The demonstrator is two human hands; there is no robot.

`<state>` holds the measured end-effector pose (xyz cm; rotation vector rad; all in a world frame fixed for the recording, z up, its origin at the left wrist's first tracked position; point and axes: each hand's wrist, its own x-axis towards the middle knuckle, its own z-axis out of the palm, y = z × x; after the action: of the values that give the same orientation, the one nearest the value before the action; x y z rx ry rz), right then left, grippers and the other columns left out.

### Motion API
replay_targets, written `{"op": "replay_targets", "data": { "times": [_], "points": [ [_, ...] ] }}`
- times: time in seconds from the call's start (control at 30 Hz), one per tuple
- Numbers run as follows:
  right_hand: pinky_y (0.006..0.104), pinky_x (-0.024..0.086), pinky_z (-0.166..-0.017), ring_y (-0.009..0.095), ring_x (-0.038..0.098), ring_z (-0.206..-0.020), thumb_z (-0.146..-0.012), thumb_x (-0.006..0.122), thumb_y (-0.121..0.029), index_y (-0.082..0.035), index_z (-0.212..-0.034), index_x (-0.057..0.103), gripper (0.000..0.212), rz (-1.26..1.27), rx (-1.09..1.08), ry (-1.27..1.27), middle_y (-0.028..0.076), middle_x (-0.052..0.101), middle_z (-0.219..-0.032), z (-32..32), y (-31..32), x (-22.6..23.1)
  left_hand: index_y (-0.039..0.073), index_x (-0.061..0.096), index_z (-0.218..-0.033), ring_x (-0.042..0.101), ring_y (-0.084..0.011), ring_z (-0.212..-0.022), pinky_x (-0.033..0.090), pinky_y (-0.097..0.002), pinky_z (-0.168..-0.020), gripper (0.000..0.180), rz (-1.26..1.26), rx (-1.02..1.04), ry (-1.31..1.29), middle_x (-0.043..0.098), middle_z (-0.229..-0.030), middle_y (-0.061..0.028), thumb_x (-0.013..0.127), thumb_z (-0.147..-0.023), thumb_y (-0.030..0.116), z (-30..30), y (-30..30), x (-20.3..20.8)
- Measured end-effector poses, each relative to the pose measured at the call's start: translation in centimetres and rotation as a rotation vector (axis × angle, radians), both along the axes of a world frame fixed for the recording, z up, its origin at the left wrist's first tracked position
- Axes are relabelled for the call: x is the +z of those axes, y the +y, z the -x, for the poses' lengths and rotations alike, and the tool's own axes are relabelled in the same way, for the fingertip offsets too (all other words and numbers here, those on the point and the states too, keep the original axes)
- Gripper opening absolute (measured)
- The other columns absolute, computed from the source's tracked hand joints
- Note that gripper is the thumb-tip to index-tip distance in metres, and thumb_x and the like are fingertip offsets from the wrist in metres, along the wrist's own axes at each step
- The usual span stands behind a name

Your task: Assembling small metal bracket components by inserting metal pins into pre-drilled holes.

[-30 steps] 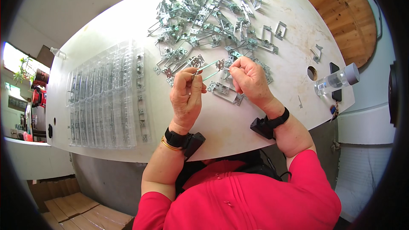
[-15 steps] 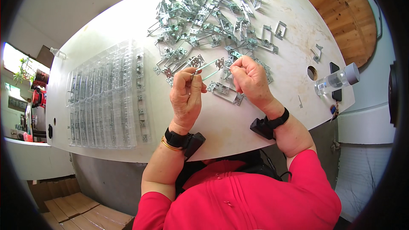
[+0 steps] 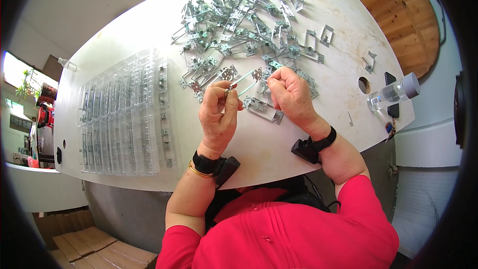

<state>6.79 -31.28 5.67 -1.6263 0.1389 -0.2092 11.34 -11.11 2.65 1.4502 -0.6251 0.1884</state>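
Observation:
My left hand (image 3: 218, 117) pinches a thin metal bracket (image 3: 246, 88) between thumb and fingers, and its two slim rails point right toward a small perforated end plate. Just right of that plate, my right hand (image 3: 295, 98) is closed with the fingertips pressed together. Whatever it may hold is too small or too hidden to make out. A large heap of similar silvery metal brackets (image 3: 234, 30) spreads over the far side of the table. Some loose brackets (image 3: 264, 108) lie just beneath and between my hands.
Clear plastic trays (image 3: 122, 137) with metal parts in their slots lie at the left of the white table (image 3: 249, 157). A clear bottle with a grey cap (image 3: 393, 93) lies at the right by a dark phone (image 3: 392, 80) and a cable hole (image 3: 364, 85). A few single brackets (image 3: 327, 35) sit apart.
Both hands stay in nearly the same place, with the bracket still in my left hand. My right hand has shifted very slightly to the left.

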Motion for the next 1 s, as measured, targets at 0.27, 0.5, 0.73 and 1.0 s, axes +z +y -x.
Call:
{"op": "replay_targets", "data": {
  "times": [0.27, 0.5, 0.73, 1.0],
  "points": [
    [0.0250, 0.045, -0.050, 0.005, 0.058, -0.055, -0.105, 0.059, -0.012, -0.002, -0.095, 0.058, 0.014, 0.018, 0.020, 0.040, 0.000, 0.064, -0.065, 0.08, 0.30, 0.29, 0.002, 0.050, -0.106, 0.069, -0.0115, -0.077, 0.061, -0.0266, -0.069, 0.011, 0.016, -0.015, -0.005, 0.066, -0.122, -0.0169, 0.057, -0.107, -0.007, -0.12, 0.00, -0.17],
    [0.0248, 0.045, -0.050, 0.004, 0.057, -0.055, -0.106, 0.059, -0.010, -0.002, -0.096, 0.058, 0.013, 0.012, 0.005, -0.011, -0.001, 0.063, -0.066, -0.05, 0.18, 0.06, 0.002, 0.050, -0.106, 0.069, -0.0114, -0.078, 0.061, -0.0263, -0.069, 0.010, 0.033, -0.017, -0.002, 0.066, -0.123, -0.0171, 0.056, -0.107, -0.006, -0.13, -0.04, -0.22],
    [0.0245, 0.045, -0.051, 0.004, 0.057, -0.057, -0.106, 0.059, -0.010, -0.002, -0.099, 0.060, 0.011, -0.015, 0.011, -0.020, -0.002, 0.063, -0.067, -0.16, -0.11, -0.41, 0.002, 0.051, -0.106, 0.069, -0.0111, -0.078, 0.061, -0.0259, -0.070, 0.010, 0.030, -0.013, -0.003, 0.066, -0.123, -0.0168, 0.057, -0.108, -0.006, -0.08, -0.04, -0.13],
    [0.0243, 0.045, -0.051, 0.003, 0.057, -0.056, -0.107, 0.060, -0.010, -0.002, -0.098, 0.060, 0.012, -0.011, -0.004, -0.022, -0.002, 0.064, -0.068, -0.14, -0.04, -0.16, 0.002, 0.051, -0.107, 0.069, -0.0107, -0.078, 0.061, -0.0257, -0.070, 0.009, 0.045, -0.015, 0.004, 0.066, -0.124, -0.0166, 0.056, -0.108, -0.005, -0.11, -0.04, -0.18]
  ]
}}
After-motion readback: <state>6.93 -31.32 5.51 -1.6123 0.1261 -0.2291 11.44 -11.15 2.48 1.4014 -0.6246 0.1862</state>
